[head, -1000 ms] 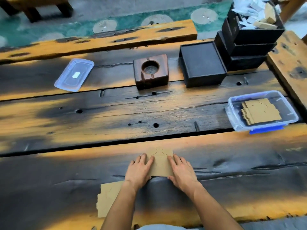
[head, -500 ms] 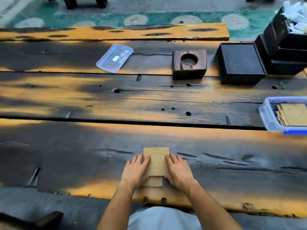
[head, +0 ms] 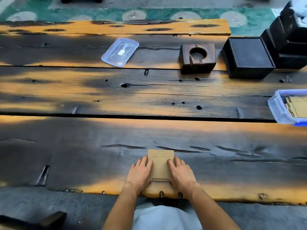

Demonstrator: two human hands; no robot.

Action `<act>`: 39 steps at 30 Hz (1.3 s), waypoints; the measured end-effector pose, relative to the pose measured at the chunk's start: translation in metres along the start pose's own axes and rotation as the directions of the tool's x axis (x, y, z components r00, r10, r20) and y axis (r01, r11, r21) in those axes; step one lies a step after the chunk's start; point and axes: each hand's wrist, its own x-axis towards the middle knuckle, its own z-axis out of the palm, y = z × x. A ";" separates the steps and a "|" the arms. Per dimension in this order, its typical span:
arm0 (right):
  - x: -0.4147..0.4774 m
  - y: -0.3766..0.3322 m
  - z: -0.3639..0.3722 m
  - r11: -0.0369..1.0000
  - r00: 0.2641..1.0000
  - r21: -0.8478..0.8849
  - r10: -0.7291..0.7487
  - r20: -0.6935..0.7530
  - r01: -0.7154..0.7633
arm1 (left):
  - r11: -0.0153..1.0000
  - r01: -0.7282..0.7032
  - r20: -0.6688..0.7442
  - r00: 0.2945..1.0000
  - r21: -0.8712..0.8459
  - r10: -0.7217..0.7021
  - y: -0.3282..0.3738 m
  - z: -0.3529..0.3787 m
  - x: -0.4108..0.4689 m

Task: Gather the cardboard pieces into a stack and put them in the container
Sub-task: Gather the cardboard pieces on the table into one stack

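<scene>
A small stack of tan cardboard pieces (head: 160,163) lies flat on the near plank of the wooden table, close to its front edge. My left hand (head: 139,173) presses against the stack's left side and my right hand (head: 181,174) against its right side, fingers laid over the top piece. A lower piece sticks out slightly at the stack's near end. The clear plastic container with a blue clip (head: 279,112) sits at the right edge of the view, holding more cardboard pieces (head: 297,107).
The container's clear lid (head: 120,51) lies at the back centre-left. A dark wooden block with a round hole (head: 197,58) and several black boxes (head: 249,57) stand at the back right. The table's front edge (head: 116,192) runs just under my wrists.
The loose cardboard piece at the lower left is gone from view and the stack sits closer to the table's front edge. My view has swung left, pushing the container toward the right edge.
</scene>
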 end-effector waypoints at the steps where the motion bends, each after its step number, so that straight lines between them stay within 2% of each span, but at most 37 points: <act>1: 0.001 -0.002 0.002 1.000 1.000 0.008 0.011 -0.002 -0.011 | 1.000 -0.012 0.005 1.000 0.004 0.012 -0.001 0.000 0.001; 8: 0.003 -0.003 0.002 0.999 1.000 0.038 0.024 0.019 -0.024 | 0.998 -0.055 0.033 0.998 0.017 0.054 -0.005 0.005 0.005; 19: 0.005 0.003 0.013 0.994 0.998 0.102 0.052 -0.043 -0.047 | 0.997 -0.078 0.024 0.997 0.027 0.077 -0.007 0.005 0.004; 21: 0.001 0.003 0.016 0.982 0.997 0.175 0.070 -0.028 -0.064 | 0.998 -0.063 0.035 0.997 -0.010 0.064 -0.007 0.005 0.001; 23: -0.001 0.002 0.019 0.927 0.984 0.346 0.171 -0.052 -0.143 | 0.986 0.027 -0.036 0.999 -0.165 -0.033 -0.007 0.009 -0.003; 24: -0.002 0.002 0.021 0.870 0.961 0.453 0.260 -0.091 -0.193 | 0.946 0.095 -0.104 0.986 -0.309 -0.133 -0.005 0.013 -0.005; 25: -0.001 0.001 0.022 0.793 0.925 0.563 0.359 -0.122 -0.233 | 0.855 0.161 -0.145 0.954 -0.493 -0.263 -0.004 0.015 -0.006; 27: 0.002 -0.002 0.022 0.619 0.853 0.725 0.515 -0.082 -0.304 | 0.552 0.250 -0.060 0.874 -0.795 -0.482 0.005 0.015 -0.007; 28: 0.005 -0.004 0.022 0.565 0.842 0.756 0.538 -0.036 -0.329 | 0.440 0.288 0.017 0.851 -0.851 -0.524 0.008 0.015 -0.005; 29: 0.007 -0.007 0.021 0.547 0.842 0.759 0.539 0.004 -0.353 | 0.385 0.320 0.070 0.839 -0.866 -0.540 0.011 0.015 -0.002; 32: 0.012 -0.013 0.020 0.558 0.844 0.726 0.533 0.059 -0.402 | 0.334 0.393 0.152 0.812 -0.857 -0.564 0.016 0.015 0.007; 34: 0.015 -0.011 0.019 0.510 0.829 0.739 0.548 0.115 -0.440 | 0.277 0.427 0.215 0.799 -0.861 -0.561 0.015 0.014 0.014; 37: 0.020 -0.008 0.013 0.428 0.845 0.812 0.516 0.141 -0.397 | 0.181 0.389 0.248 0.817 -0.903 -0.520 0.012 0.009 0.024; 39: 0.028 -0.007 0.002 0.370 0.859 0.865 0.497 0.125 -0.340 | 0.056 0.336 0.258 0.809 -0.940 -0.528 0.015 0.004 0.040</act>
